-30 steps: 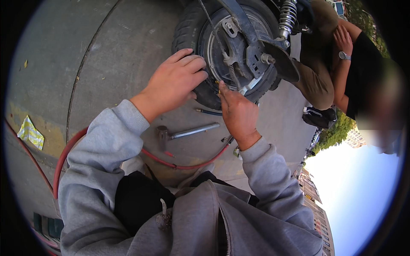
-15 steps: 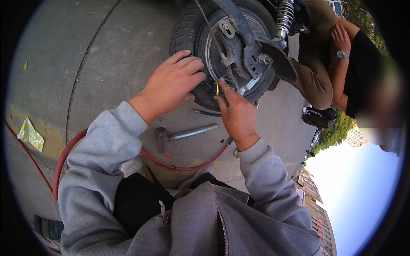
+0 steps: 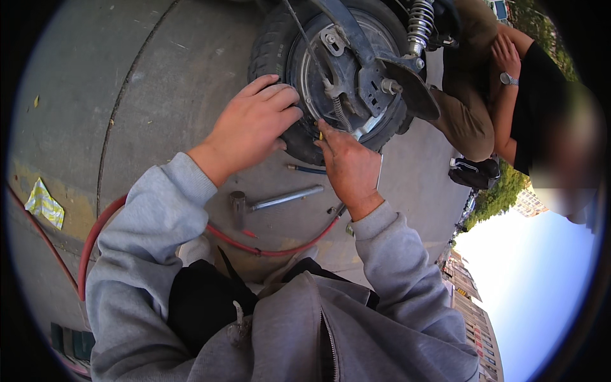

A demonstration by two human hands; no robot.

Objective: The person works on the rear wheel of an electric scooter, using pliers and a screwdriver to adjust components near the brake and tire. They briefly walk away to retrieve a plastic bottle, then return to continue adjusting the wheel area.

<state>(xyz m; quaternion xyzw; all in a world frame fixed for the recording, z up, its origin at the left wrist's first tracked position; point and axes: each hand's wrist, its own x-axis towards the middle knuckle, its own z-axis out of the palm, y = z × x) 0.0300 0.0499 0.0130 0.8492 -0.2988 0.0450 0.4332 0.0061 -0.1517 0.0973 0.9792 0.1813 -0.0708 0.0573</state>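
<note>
Stem (image 3: 321, 135), small & yellow, was left w/ less showing than half a sec ago — then its hooked shape was plainly seen btwn thumb & index of the R hand (image 3: 351, 167), now it was mostly covered, as those fingers had been drawn together. By that, a closer hold was prob. gained for working it. Place of the L hand (image 3: 251, 124) on the tyre (image 3: 267, 54) was kept.

Stem was seen by the tyre's inner edge, right of L hand & at R hand's fingertips. It was pinched there btwn thumb & index — how firmly couldn't be told. L hand was half open, fingers bent & laid on tyre sidewall, nothing else seen held; whether tyre was being pressed couldn't be told.

Nearby, blue hose (image 3: 307, 169) was seen just below tyre, left of R hand; hammer (image 3: 287, 197) was laid on the ground (image 3: 178, 127) below that, w/ red hose (image 3: 286, 252) curved past it. Another person's hand (image 3: 506, 56) was seen well apart, at right.
</note>
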